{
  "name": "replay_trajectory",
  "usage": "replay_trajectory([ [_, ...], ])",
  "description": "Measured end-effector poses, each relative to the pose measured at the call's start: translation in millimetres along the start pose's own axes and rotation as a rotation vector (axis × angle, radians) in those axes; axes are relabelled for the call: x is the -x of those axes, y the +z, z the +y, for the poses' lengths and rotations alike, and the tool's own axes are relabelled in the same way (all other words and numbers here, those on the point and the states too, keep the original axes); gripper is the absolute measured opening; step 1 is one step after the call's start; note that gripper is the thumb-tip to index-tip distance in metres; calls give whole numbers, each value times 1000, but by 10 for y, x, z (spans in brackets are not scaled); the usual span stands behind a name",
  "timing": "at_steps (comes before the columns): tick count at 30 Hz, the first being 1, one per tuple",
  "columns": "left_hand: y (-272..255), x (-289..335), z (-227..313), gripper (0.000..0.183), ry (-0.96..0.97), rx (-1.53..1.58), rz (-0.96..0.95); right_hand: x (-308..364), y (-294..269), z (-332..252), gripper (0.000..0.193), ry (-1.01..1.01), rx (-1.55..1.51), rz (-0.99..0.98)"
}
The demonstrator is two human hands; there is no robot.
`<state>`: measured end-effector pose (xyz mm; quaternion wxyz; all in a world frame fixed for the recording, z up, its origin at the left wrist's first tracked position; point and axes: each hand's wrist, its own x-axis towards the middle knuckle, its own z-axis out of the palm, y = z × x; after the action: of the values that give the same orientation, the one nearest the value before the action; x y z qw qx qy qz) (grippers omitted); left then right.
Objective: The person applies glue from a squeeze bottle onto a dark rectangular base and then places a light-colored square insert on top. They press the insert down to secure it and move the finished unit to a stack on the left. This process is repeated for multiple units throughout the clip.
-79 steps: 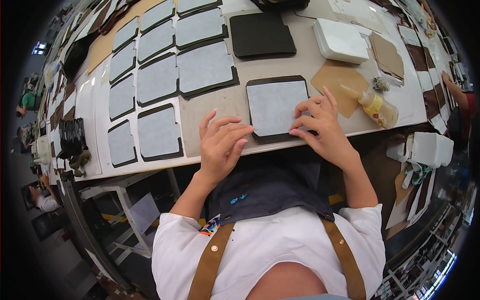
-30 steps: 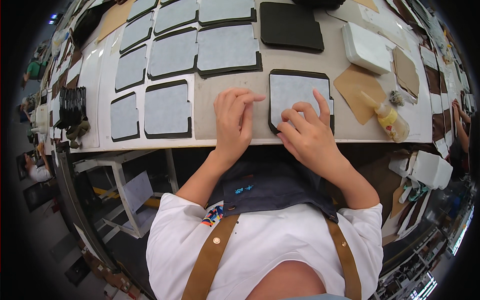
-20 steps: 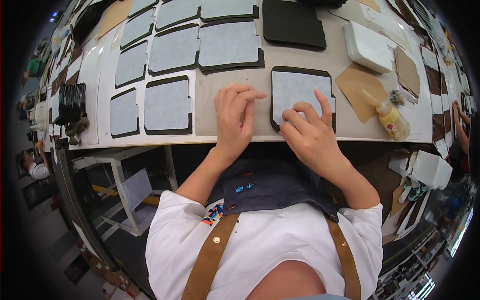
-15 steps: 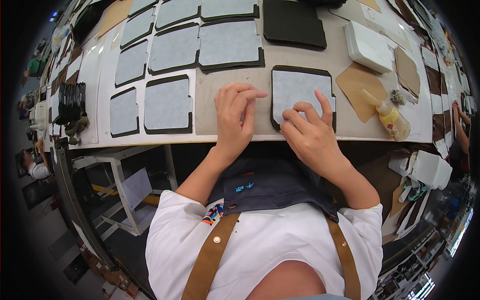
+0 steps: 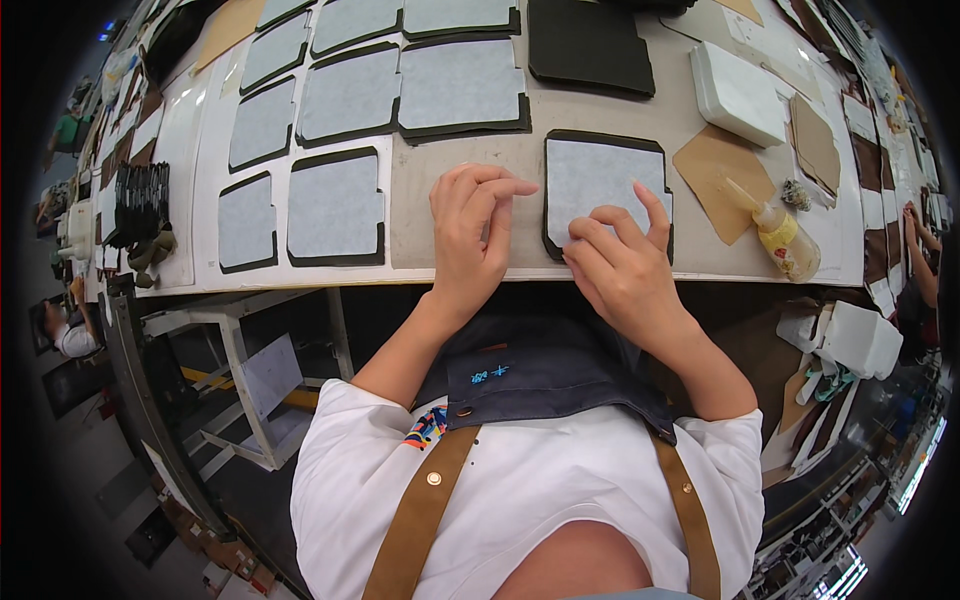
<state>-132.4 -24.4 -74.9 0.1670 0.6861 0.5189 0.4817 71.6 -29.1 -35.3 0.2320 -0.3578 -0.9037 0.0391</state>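
Over the lower part of a light grey panel with a black border (image 5: 597,172) is my right hand (image 5: 622,262). Its fingers are bent and spread, with the little finger raised, and I see nothing in them. Whether the fingertips touch the panel I cannot tell. To the left of that panel, above the bare beige tabletop, is my left hand (image 5: 472,225). Its index finger points right toward the panel's left edge, the thumb stands apart, and nothing shows in its grip.
Several similar bordered panels (image 5: 335,208) lie in rows to the left and far side. A black stack (image 5: 588,50) lies beyond. On the right are a white block (image 5: 738,95), a tan card (image 5: 722,180) and a glue bottle (image 5: 790,245). The table's near edge (image 5: 400,278) runs below my hands.
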Motion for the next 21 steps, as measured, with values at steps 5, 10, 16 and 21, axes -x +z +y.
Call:
replay_trajectory([
  [5, -3, -5, -2, 19, 5, 0, -3, 3, -3, 4, 18, 53, -69, -23],
  [10, -6, -4, -4, 19, 11, 2, -4, -6, 20, 34, 18, 66, -106, -18],
  [16, -5, -26, -2, 18, 29, -9, 5, 24, 93, 6, 19, 55, -66, 63],
  [21, -114, 18, 100, 9, -219, 159, -129, 121, 89, -26, 23, 62, -77, 311],
])
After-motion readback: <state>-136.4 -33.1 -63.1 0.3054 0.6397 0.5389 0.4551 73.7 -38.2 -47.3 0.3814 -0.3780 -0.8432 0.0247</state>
